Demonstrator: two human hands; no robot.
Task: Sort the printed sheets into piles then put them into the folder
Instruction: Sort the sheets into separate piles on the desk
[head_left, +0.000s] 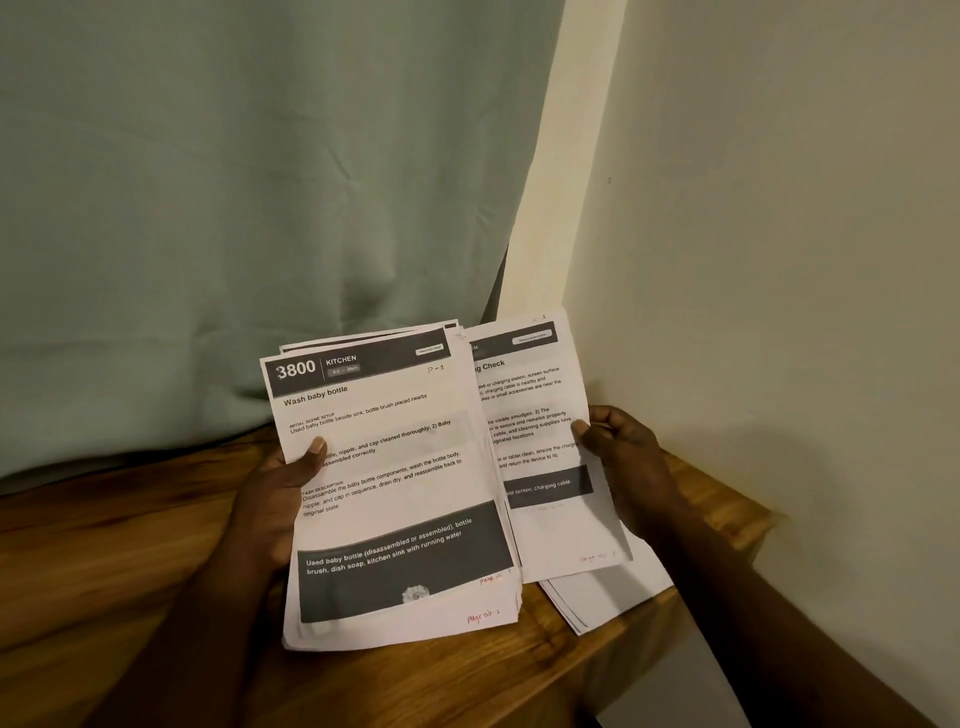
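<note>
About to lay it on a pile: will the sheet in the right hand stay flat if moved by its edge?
Probably floppy: the sheet is thin paper, pinched only at its right edge by the right hand, and its lower part looks bent. Likely very light, so it could slide on the smooth wooden table.

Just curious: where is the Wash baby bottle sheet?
Head view: the Wash baby bottle sheet tops the left hand's stack, left of the right hand's Check sheet.

L hand (275, 499) grips stack of printed sheets (395, 499), thumb on top pg "3800 KITCHEN". R hand (618, 457) pinches single sheet (540, 447) beside it. More sheets (608, 597) flat on wooden table (130, 545); green curtain (234, 182) behind.
</note>
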